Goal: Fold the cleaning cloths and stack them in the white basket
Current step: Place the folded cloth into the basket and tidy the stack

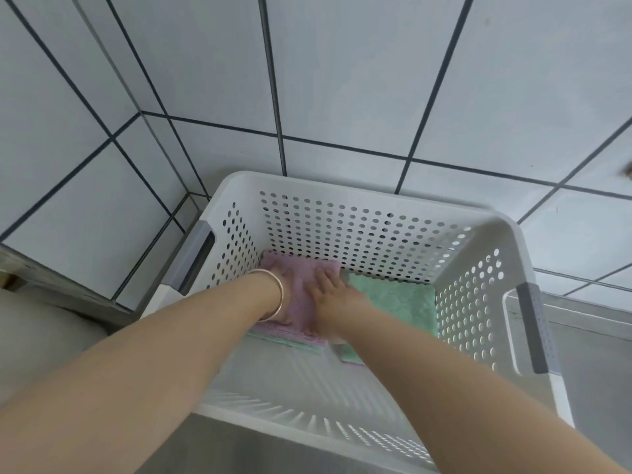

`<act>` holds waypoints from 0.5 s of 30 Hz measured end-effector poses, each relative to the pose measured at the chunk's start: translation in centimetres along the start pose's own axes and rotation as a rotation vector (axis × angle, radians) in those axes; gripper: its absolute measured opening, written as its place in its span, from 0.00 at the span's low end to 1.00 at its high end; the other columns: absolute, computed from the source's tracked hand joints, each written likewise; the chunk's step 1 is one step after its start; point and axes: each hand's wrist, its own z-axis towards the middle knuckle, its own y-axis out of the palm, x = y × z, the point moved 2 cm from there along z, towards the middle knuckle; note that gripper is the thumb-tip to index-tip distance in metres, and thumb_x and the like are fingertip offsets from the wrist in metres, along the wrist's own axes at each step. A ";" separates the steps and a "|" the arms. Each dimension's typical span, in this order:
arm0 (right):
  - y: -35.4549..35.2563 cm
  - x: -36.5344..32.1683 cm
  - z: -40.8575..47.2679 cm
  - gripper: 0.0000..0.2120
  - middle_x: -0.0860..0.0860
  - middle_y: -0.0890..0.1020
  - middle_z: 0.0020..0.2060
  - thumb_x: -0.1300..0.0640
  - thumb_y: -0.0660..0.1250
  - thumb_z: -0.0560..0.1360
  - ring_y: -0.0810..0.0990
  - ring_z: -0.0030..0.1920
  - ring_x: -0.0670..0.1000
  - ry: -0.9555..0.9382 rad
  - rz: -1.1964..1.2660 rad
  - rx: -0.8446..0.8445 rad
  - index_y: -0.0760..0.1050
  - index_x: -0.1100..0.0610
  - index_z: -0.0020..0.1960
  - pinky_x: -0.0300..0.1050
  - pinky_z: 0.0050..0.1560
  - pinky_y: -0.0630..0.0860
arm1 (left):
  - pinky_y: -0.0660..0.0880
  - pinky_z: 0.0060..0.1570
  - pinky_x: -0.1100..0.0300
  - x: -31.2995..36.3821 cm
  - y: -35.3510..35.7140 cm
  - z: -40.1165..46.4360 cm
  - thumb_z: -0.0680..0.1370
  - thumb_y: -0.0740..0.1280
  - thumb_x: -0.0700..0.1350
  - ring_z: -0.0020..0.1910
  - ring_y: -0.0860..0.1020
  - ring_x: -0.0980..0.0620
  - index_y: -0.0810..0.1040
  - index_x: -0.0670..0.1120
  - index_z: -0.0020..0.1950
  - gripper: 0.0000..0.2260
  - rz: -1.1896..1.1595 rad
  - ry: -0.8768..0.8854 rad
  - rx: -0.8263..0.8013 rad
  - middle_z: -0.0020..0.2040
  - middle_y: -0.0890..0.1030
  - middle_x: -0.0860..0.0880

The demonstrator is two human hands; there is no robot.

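White tiled wall (342,80) behind, and both arms are down in the white basket (359,189). Left hand (285,302) and right hand (330,290) press flat, fingers straight, on the folded pink cloth (301,278) far left; green cloth (396,302) just right.

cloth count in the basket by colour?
Pink cloth on top of the left stack: 1
Green cloth on top of the right stack: 1
Green edge under the pink: at least 1
Total plainly visible: 3; deeper layers in white basket can't be counted.
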 end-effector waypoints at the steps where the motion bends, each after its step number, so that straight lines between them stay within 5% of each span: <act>1: 0.0 0.1 0.2 0.39 0.57 0.41 0.76 0.44 0.60 0.76 0.41 0.75 0.58 0.005 0.028 -0.017 0.42 0.54 0.77 0.58 0.74 0.46 | 0.67 0.66 0.48 -0.2 0.1 0.1 0.77 0.60 0.54 0.67 0.66 0.39 0.56 0.38 0.73 0.31 0.010 -0.003 -0.014 0.70 0.62 0.38; 6: -3.4 0.1 -0.9 0.28 0.56 0.65 0.70 0.50 0.61 0.76 0.63 0.70 0.57 0.000 0.183 0.073 0.57 0.53 0.74 0.53 0.64 0.66 | 0.68 0.63 0.54 -0.7 -1.6 -1.0 0.76 0.62 0.53 0.64 0.71 0.44 0.67 0.46 0.69 0.23 -0.194 0.018 0.061 0.67 0.71 0.44; 8: -5.9 0.4 -3.0 0.18 0.53 0.76 0.58 0.53 0.59 0.77 0.75 0.59 0.55 0.036 0.224 0.157 0.69 0.53 0.66 0.48 0.50 0.72 | 0.74 0.53 0.56 -0.4 -3.7 -2.5 0.76 0.63 0.50 0.51 0.77 0.46 0.74 0.47 0.62 0.16 -0.279 0.046 0.188 0.52 0.78 0.46; 10: -8.1 1.3 -6.1 0.11 0.52 0.79 0.47 0.56 0.59 0.76 0.78 0.48 0.54 0.065 0.135 0.323 0.76 0.55 0.55 0.43 0.40 0.70 | 0.73 0.40 0.57 0.6 -6.5 -5.2 0.76 0.62 0.44 0.39 0.75 0.48 0.78 0.45 0.53 0.09 -0.299 0.010 0.308 0.36 0.75 0.49; 15: -8.8 5.1 -18.4 0.08 0.52 0.81 0.41 0.59 0.59 0.73 0.80 0.41 0.58 0.086 0.233 0.928 0.77 0.54 0.45 0.45 0.34 0.71 | 0.70 0.42 0.55 6.0 -12.3 -15.4 0.75 0.58 0.40 0.50 0.78 0.43 0.76 0.48 0.49 0.09 -0.468 0.062 0.806 0.49 0.80 0.47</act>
